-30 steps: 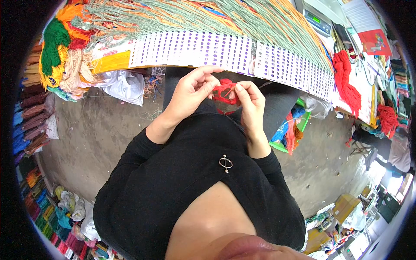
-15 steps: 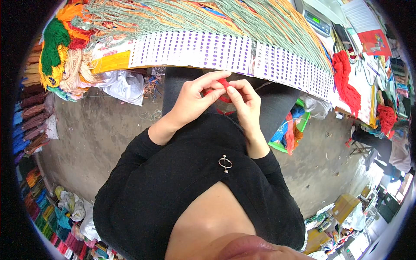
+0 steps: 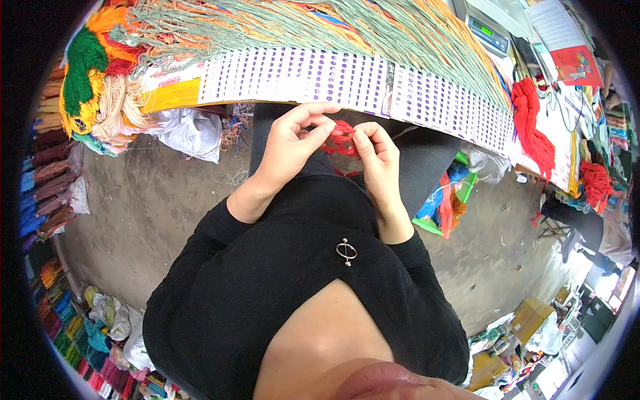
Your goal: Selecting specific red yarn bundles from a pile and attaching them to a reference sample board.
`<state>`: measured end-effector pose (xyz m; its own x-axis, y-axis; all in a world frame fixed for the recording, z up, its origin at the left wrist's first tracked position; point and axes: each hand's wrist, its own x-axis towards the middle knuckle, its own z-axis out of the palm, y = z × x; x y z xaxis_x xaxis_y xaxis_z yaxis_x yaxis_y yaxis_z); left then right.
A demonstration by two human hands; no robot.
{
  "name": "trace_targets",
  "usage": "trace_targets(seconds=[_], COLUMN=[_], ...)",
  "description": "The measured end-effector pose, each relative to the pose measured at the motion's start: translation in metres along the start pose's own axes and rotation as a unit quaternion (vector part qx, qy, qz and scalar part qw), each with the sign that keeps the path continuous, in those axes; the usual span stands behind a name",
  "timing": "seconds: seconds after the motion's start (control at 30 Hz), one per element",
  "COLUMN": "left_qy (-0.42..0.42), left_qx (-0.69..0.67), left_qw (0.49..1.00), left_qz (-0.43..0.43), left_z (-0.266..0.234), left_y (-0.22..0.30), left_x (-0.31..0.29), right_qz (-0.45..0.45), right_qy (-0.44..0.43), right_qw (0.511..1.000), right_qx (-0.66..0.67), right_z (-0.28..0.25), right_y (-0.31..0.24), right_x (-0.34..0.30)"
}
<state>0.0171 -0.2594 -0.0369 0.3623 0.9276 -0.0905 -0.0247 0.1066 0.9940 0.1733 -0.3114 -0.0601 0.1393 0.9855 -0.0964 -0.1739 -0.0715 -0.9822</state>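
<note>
A small looped bundle of red thread [image 3: 343,138] is stretched between my hands, over my lap and just in front of the table edge. My right hand [image 3: 380,155] pinches its right side between thumb and fingers. At the bundle's left side is my left hand [image 3: 288,145], thumb and a bent finger closed on the thread, while the index finger reaches out above it. Several separate strands show in the middle of the bundle. Some red lies lower down, near my lap.
Ahead, a table bears white cards with rows of holes [image 3: 300,77], long grey-green and orange threads [image 3: 320,30] running through them. A red skein [image 3: 531,127] hangs over the table's right part, near a digital scale [image 3: 490,33]. Coloured skeins [image 3: 87,73] hang at the left. A green basket [image 3: 427,225] stands below right.
The red thread has gone from a compact bunch to spread, open loops. My left hand has drawn slightly left, its index finger lifted away; the right hand has barely moved.
</note>
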Motion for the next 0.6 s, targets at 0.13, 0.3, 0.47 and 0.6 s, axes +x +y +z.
trace_targets(seconds=[0.13,0.3,0.47,0.6], left_qy=[-0.030,-0.056,-0.058,-0.043], left_qx=[-0.090,-0.026,0.028,-0.035], left_qw=[0.995,0.998,0.997,0.998], left_qz=[-0.015,-0.002,0.045,0.026], left_z=[-0.0010,-0.0013,0.0047,0.0026], left_y=[-0.0040,-0.0018,0.0031,-0.0041], left_x=[0.0008,-0.0004,-0.0014,-0.0004], right_qz=[0.026,0.023,-0.049,-0.233], right_qy=[0.005,-0.015,0.023,0.039], right_qw=[0.998,0.998,0.998,0.936], right_qx=[0.056,0.064,0.017,-0.262], right_z=[0.0015,0.0000,0.0029,0.0067], right_y=[-0.0035,-0.0086,-0.0043,-0.0111], right_x=[-0.0003,-0.0003,0.0005,-0.0006])
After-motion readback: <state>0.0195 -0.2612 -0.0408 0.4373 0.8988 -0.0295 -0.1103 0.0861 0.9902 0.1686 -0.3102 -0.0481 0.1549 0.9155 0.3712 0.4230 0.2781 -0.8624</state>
